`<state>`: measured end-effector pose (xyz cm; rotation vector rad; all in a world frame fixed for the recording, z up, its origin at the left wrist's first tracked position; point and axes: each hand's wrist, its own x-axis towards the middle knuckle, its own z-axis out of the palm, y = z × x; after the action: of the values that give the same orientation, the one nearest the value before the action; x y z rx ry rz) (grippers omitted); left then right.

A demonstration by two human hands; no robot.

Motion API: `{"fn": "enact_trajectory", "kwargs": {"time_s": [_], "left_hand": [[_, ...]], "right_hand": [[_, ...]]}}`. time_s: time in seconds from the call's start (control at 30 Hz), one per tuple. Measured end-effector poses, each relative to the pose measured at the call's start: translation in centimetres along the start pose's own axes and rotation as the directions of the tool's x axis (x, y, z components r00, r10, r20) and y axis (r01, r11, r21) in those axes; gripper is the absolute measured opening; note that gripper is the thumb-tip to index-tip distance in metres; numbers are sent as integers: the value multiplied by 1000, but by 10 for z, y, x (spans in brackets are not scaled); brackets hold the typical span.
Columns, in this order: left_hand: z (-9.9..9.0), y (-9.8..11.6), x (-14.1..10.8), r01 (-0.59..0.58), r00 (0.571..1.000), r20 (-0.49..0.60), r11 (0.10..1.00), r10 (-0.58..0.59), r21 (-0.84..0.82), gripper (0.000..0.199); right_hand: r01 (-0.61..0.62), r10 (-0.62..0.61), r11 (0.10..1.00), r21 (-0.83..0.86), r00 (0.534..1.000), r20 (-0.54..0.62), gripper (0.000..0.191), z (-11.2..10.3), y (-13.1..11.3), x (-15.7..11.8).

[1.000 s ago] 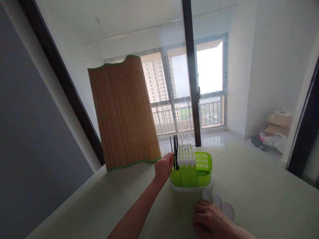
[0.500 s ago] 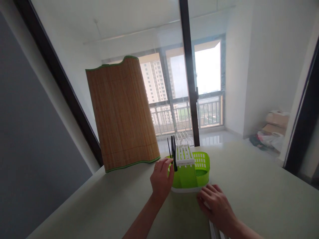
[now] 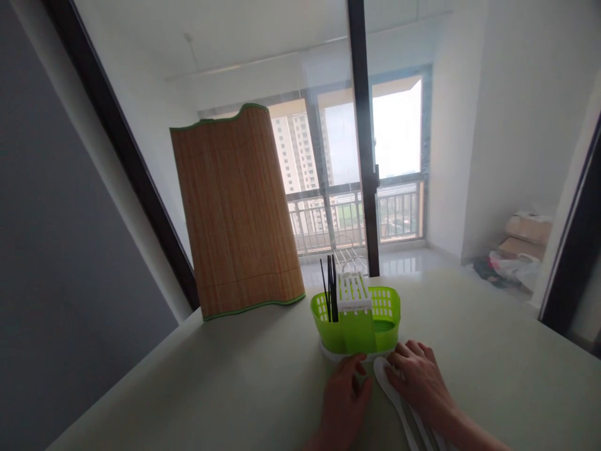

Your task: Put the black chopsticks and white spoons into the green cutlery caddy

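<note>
A green utensil basket with a white slotted top stands on the pale table. Several thin black sticks stand upright in its left compartment. My left hand is just in front of the basket, thumb and fingers apart, holding nothing. A white spoon lies on the table between my hands, its bowl toward the basket. My right hand rests over the spoon's right side and other pale long-handled utensils; its fingers are bent, and what they grip underneath is hidden.
A rolled bamboo mat with green edging stands upright on the table, left of the basket. Behind is a dark-framed glass partition. Boxes and bags lie on the floor beyond at the right.
My left hand has left the black sticks and come down in front of the basket, its fingers opening. The sticks now stand in the basket. The spoon's bowl now shows beside my right hand.
</note>
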<state>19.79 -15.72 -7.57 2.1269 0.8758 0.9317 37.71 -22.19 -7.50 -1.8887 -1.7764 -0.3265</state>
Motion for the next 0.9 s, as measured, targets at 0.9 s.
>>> {"fn": "enact_trajectory", "kwargs": {"time_s": [0.9], "left_hand": [[-71,43,2,-395,842,-137,770,522,501,8]], "right_hand": [[381,-330,853,356,923,-195,11,-17,-25,-6]]}}
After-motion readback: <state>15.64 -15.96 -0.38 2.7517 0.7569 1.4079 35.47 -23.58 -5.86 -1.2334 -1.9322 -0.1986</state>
